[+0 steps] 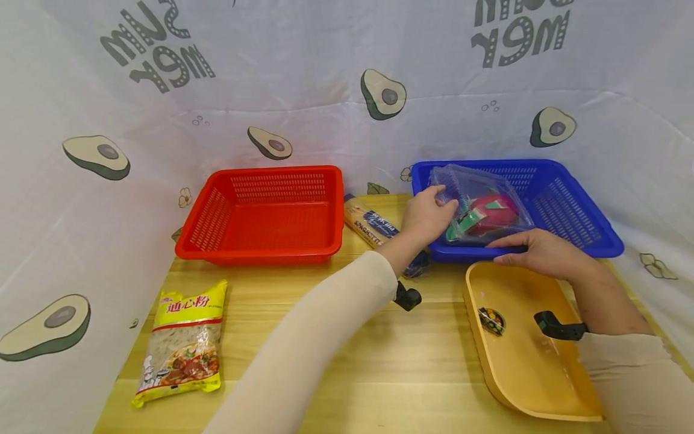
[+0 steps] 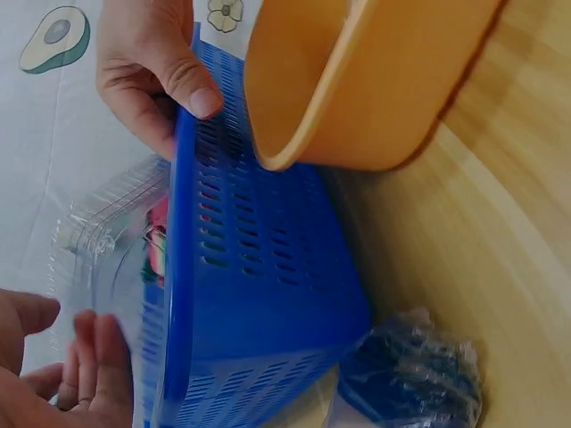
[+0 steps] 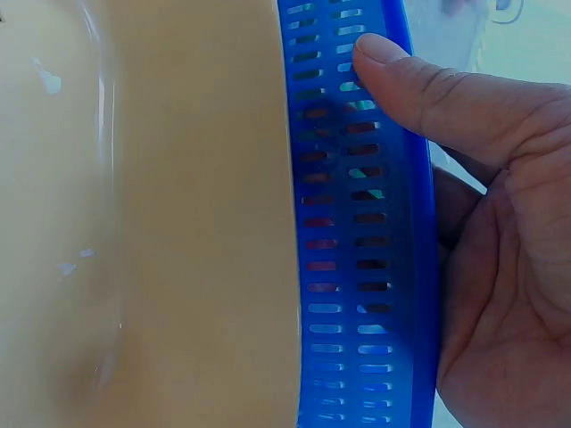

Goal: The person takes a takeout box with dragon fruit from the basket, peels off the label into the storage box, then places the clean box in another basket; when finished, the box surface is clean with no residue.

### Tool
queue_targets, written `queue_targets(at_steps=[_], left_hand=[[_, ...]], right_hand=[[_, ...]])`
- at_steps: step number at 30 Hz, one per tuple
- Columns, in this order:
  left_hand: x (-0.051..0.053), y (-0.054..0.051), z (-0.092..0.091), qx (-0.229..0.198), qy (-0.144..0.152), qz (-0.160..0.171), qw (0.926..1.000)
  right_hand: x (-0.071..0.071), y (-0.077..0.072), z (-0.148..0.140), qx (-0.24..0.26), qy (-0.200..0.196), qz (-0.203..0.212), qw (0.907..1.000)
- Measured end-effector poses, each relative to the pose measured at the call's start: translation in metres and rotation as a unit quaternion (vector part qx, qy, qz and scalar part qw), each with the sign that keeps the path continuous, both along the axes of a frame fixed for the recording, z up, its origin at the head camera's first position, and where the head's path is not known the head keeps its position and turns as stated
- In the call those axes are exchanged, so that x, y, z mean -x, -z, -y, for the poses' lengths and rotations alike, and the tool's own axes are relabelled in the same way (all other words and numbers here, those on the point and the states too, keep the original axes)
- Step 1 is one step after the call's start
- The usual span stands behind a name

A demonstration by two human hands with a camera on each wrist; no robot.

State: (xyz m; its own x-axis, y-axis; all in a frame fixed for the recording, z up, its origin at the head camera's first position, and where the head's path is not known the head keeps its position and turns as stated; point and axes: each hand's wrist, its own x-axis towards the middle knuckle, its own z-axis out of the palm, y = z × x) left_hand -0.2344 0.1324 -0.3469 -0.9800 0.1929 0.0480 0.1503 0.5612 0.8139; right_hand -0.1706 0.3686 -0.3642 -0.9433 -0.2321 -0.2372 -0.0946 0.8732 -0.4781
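Note:
A clear plastic box [image 1: 477, 181] lies tilted inside the blue basket [image 1: 575, 211], with a pink and green item [image 1: 490, 214] in or under it; I cannot tell which. My left hand [image 1: 428, 214] is at the box's left edge. In the left wrist view, the fingers [image 2: 111, 366] look loosely bent, with a gap between them and the thumb, beside the clear plastic. My right hand [image 1: 547, 253] grips the basket's near rim; the right wrist view puts its thumb [image 3: 384, 53] on the outer wall and its other fingers behind the rim.
A yellow-orange tray [image 1: 531, 361] with a small dark round sticker [image 1: 491, 321] stands before the blue basket. A red basket [image 1: 260, 259] sits back left. A spaghetti pack [image 1: 368, 220] lies between the baskets, partly behind my left arm. A yellow pasta bag [image 1: 184, 343] lies front left.

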Motion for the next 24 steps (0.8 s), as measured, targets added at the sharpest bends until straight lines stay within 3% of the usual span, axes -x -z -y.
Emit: queue_targets(at_steps=[5, 8, 12, 16, 20, 24], left_hand=[[-0.001, 0.003, 0.001, -0.009, 0.025, 0.066, 0.9975], [-0.003, 0.004, 0.005, -0.016, 0.055, 0.063, 0.9964], [-0.009, 0.009, 0.016, -0.069, 0.087, 0.034, 0.9933], [-0.023, 0.015, 0.03, -0.117, 0.104, 0.013, 0.9875], [-0.043, 0.019, 0.045, -0.125, 0.104, -0.01, 0.9867], [-0.064, 0.026, 0.068, -0.102, 0.107, -0.023, 0.9887]], right_hand=[[0.003, 0.002, 0.001, -0.008, -0.003, -0.002, 1.0], [0.005, 0.002, 0.0, -0.013, -0.003, -0.002, 0.9999], [0.006, 0.0, 0.0, -0.01, -0.004, -0.001, 0.9999], [0.007, -0.001, -0.001, -0.015, -0.007, 0.001, 0.9999], [0.008, -0.001, -0.004, -0.02, -0.005, 0.004, 0.9998], [0.008, 0.0, -0.005, -0.014, -0.003, 0.007, 0.9999]])
